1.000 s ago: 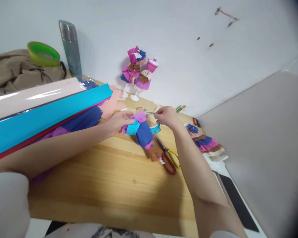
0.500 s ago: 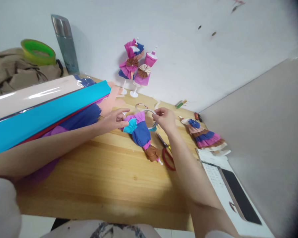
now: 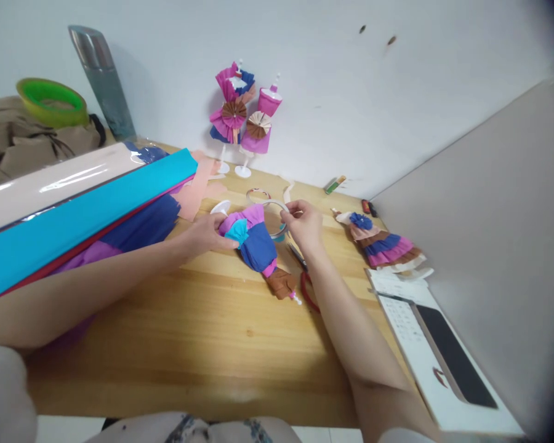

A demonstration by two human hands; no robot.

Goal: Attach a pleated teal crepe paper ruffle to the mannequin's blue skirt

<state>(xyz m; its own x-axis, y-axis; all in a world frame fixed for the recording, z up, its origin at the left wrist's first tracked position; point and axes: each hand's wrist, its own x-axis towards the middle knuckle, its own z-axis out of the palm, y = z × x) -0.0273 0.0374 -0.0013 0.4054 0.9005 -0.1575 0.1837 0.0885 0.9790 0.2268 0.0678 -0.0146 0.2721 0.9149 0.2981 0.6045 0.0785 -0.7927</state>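
A small mannequin in a crepe-paper dress (image 3: 258,246) of purple, cyan, blue, pink and brown lies on the wooden table (image 3: 189,344). My left hand (image 3: 207,232) is closed on its purple and cyan end. My right hand (image 3: 305,223) pinches a roll of clear tape (image 3: 273,212) just beside the dress. Red-handled scissors (image 3: 305,277) lie partly hidden under my right forearm.
Rolls of cyan, pink and blue crepe paper (image 3: 83,203) lie at the left. Two dressed mannequins (image 3: 242,120) stand by the wall. Another paper dress (image 3: 383,246) lies at the right, near a phone on a white box (image 3: 443,357). A flask (image 3: 99,80) and a green tape ring (image 3: 50,101) sit far left.
The view has shifted, so everything sits lower left in frame. My left hand has closed tighter on the dress end. My right hand keeps its pinch on the tape roll.
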